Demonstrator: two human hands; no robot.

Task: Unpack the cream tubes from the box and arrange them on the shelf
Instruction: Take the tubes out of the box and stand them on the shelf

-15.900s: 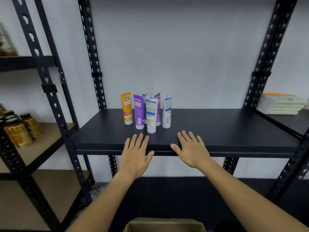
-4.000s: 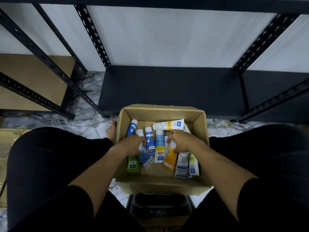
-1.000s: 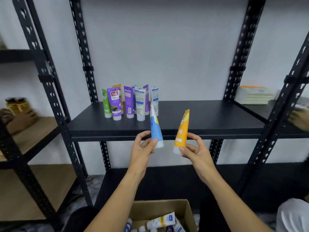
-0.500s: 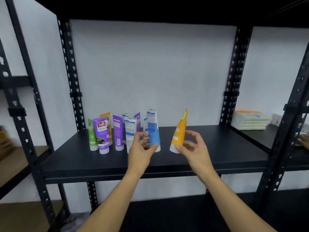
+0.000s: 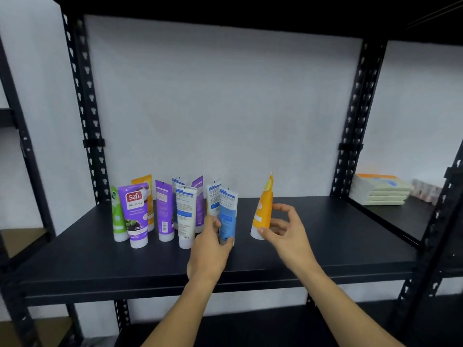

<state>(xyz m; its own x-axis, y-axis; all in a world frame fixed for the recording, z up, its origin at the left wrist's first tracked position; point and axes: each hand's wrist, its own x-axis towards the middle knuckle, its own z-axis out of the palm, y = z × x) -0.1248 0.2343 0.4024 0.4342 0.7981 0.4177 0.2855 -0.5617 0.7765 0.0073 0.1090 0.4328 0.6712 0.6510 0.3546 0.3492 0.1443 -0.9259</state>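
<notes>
Several cream tubes stand cap-down in a cluster on the left part of the black shelf [image 5: 338,249], among them a purple Safi tube [image 5: 135,211], a green tube [image 5: 116,216] and a white-and-blue tube [image 5: 185,216]. My left hand [image 5: 210,251] grips a blue tube [image 5: 227,216] at its lower end, standing it upright at the right edge of the cluster. My right hand [image 5: 285,234] pinches an orange tube [image 5: 263,211] near its cap, upright on the shelf and a little apart to the right. The box is out of view.
Black perforated uprights [image 5: 350,136] frame the shelf bay. A stack of pale flat packs [image 5: 378,189] lies on the neighbouring shelf at the right. The right half of the black shelf is bare. A wooden shelf [image 5: 17,239] shows at the far left.
Both hands have moved forward and down from in front of the shelf edge, bringing the blue and orange tubes to stand on the shelf. The view has tilted up, and the box has left it.
</notes>
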